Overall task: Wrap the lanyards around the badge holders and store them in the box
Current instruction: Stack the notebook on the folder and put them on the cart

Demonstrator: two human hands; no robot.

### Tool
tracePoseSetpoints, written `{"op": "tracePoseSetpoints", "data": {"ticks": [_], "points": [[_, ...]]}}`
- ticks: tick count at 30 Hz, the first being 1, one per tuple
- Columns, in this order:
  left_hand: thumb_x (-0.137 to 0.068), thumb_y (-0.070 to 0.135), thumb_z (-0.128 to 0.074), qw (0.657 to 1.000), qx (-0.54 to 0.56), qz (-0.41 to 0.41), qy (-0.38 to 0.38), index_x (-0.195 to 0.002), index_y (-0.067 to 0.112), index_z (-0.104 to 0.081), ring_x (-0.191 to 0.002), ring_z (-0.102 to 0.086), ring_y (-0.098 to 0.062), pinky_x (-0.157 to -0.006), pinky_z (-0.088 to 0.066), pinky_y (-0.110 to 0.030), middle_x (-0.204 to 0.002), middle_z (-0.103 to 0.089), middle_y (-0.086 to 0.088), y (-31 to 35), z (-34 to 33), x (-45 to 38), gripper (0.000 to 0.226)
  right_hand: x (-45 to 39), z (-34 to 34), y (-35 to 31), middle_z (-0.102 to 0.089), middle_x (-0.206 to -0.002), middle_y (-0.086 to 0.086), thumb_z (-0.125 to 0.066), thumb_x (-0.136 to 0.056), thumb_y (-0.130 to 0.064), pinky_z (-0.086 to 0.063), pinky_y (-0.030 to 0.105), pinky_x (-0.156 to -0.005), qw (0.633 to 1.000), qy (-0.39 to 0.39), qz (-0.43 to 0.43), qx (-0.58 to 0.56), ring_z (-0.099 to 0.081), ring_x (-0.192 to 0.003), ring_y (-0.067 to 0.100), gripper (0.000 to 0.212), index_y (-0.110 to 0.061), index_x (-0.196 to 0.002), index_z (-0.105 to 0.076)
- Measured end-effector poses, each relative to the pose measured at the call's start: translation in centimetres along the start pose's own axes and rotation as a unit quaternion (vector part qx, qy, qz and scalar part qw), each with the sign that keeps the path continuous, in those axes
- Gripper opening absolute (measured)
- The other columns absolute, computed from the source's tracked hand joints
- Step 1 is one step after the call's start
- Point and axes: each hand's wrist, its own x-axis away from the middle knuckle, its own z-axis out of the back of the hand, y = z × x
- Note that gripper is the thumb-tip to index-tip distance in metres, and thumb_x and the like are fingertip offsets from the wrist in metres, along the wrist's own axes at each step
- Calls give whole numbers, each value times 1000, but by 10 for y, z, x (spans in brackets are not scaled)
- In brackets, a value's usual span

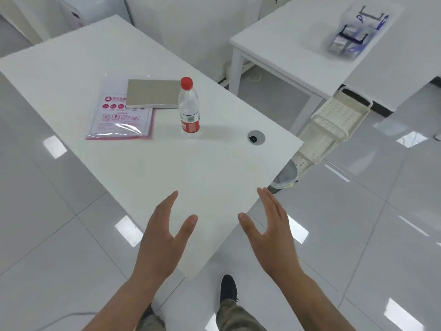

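Observation:
A clear plastic box (355, 32) stands blurred on the far white table (286, 44) at the upper right, with badge holders and blue lanyards inside it. My left hand (162, 235) and my right hand (269, 235) are raised side by side over the near corner of the closer white table (167, 168). Both have straight fingers, palms facing each other, and hold nothing. The box is far from both hands.
On the closer table are a water bottle (189, 108) with a red cap, a grey notebook (152, 94) on a pink printed plastic bag (119, 115), and a cable grommet (256, 137). A cream perforated rack (329, 125) stands between the tables. My shoe (228, 289) is on the glossy tiled floor.

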Motion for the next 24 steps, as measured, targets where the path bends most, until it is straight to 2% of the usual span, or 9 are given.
{"op": "tracePoseSetpoints", "data": {"ticks": [5, 15, 19, 24], "points": [[-83, 65, -53, 999, -3, -23, -43, -143, 53, -28, -136, -40, -9, -111, -38, -42, -146, -37, 27, -23, 34, -36, 66, -1, -49, -24, -15, -154, -32, -49, -88, -62, -16, 19, -108, 999, 28, -37, 4, -7, -141, -12, 68, -46, -148, -20], [-82, 68, -48, 981, -70, -85, -163, -146, 51, -26, -136, -40, -10, -110, -40, -42, -150, -35, 22, -68, 175, -138, 69, 1, -177, -132, -17, -152, -34, -52, -88, -59, -21, 18, -103, 976, 139, -161, -42, -11, -137, -16, 67, -45, -148, -24], [-84, 67, -49, 973, -91, -102, -185, -146, 49, -27, -136, -41, -11, -110, -40, -43, -149, -37, 21, -66, 197, -166, 68, 7, -197, -152, -17, -151, -36, -52, -88, -58, -23, 16, -99, 968, 165, -181, -57, -10, -137, -17, 65, -47, -146, -25], [-89, 58, -54, 968, -114, -100, -199, -146, 48, -28, -136, -41, -11, -111, -38, -40, -149, -37, 20, -64, 204, -188, 63, -1, -206, -156, -18, -151, -37, -47, -79, -66, -26, 22, -103, 959, 184, -200, -86, -13, -137, -16, 70, -51, -144, -25]]}}
